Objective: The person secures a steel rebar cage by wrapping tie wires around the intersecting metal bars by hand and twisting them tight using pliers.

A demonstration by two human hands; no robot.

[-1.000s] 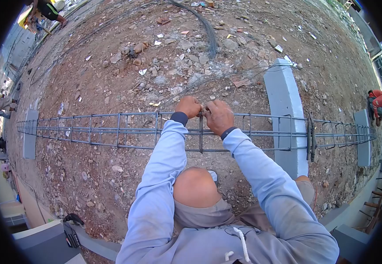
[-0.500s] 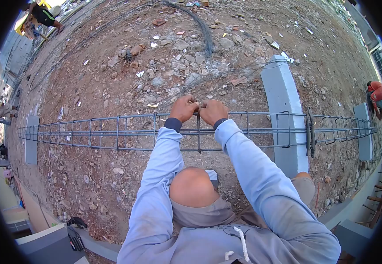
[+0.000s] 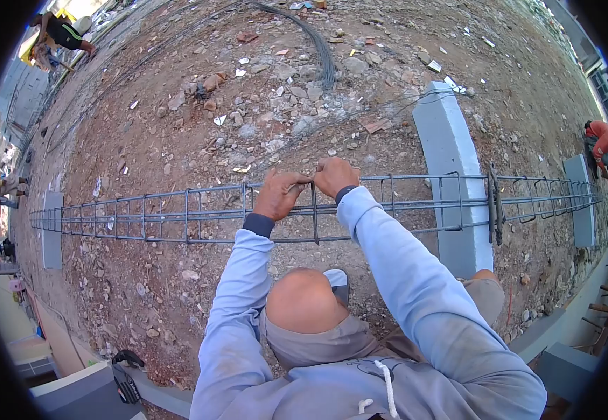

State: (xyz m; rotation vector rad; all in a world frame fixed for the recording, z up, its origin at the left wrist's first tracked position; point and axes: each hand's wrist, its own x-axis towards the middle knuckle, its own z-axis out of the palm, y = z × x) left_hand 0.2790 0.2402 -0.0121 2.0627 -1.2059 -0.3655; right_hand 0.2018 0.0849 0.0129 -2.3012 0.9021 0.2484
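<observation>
1. The left hand point(image 3: 279, 194) is half curled, thumb and fingers brought near together; what small thing it may pinch, I cannot tell.
2. The right hand point(image 3: 337, 176) is bent more closely, its fingertips just beside the left ones – its grip is also hidden.
3. Under the fingertips of both hands is the top of a dark, thin steel stirrup point(image 3: 315, 217).
4. This belongs to the long, narrow cage of grey steel bars point(image 3: 186, 215), which extends to both sides of the hands.
5. Right of the right hand, a long pale-grey block point(image 3: 461, 154) lies beneath the cage.
</observation>
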